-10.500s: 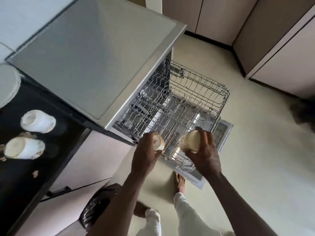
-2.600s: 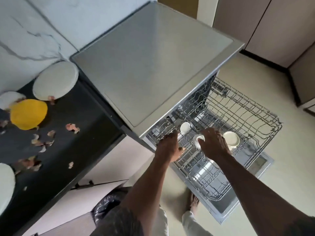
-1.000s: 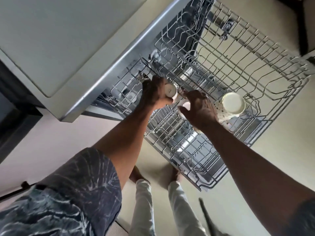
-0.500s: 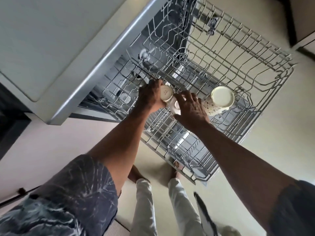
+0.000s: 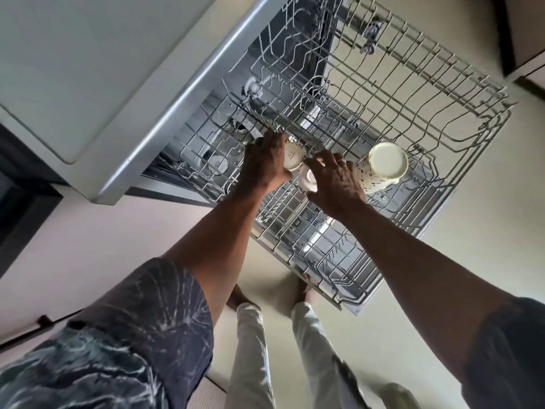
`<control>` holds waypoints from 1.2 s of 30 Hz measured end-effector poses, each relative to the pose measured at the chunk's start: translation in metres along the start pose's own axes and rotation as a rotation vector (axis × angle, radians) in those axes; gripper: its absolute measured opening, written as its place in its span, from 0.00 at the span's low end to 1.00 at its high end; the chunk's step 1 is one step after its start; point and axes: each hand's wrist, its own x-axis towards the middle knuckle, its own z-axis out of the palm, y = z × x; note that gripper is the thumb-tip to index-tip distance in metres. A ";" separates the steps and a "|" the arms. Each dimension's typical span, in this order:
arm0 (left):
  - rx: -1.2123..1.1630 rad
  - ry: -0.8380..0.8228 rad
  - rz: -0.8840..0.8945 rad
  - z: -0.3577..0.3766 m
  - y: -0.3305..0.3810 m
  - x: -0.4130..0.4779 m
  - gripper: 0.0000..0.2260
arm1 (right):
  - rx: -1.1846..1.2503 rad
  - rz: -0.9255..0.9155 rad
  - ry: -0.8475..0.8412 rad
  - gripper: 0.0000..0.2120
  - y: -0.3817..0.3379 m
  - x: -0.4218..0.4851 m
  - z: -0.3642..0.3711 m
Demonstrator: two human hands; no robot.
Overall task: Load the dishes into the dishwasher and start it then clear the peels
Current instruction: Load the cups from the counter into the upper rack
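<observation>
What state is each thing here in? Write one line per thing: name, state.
Dishwasher, open.
Rack, pulled out.
Mug, upside down in the rack, untouched.
First small cup, base showing, gripped by the left hand.
Second small cup, mostly hidden, held by the right hand.

We see a pale cream floor across the right side and bottom middle of the frame. In the upper right corner we make out brown cabinets above a dark plinth. At the left edge sits a dark counter edge, with a pale cabinet front below it. A dark handle shows at lower left.
</observation>
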 end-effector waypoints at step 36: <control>0.150 0.522 -0.324 -0.246 -0.093 -0.375 0.36 | 0.053 -0.338 0.313 0.33 -0.237 -0.099 -0.235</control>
